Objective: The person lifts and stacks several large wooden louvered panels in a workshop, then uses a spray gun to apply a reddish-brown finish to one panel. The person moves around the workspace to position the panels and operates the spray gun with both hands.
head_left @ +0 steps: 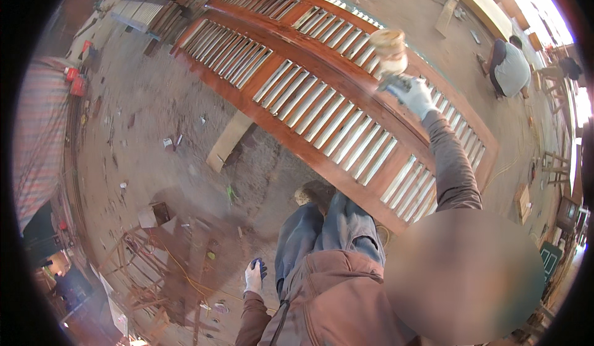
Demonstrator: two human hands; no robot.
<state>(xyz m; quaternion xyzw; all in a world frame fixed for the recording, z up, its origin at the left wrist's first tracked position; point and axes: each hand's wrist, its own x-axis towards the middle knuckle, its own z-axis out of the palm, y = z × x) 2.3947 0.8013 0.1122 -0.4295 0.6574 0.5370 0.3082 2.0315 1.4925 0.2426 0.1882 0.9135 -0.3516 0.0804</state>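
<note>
My right hand (417, 96), in a pale glove, is wrapped round a spray gun (394, 82) with a cream-stained cup (390, 52) on top. It is held out above a long reddish-brown louvred wooden shutter panel (247, 101) with pale slats. A second similar panel (281, 23) lies along its far side. Low at my left side hangs my left hand (254, 277), gloved in white with dark blue about the fingers. Those fingers look loosely apart, and I make out nothing held in them.
More louvred panels (148, 13) lie at the far left. A wooden board (229, 142) sticks out from under the near panel. Thin wooden frames (148, 259) and a yellowish hose or cord (192, 282) are at lower left. Another person (510, 67) crouches at far right.
</note>
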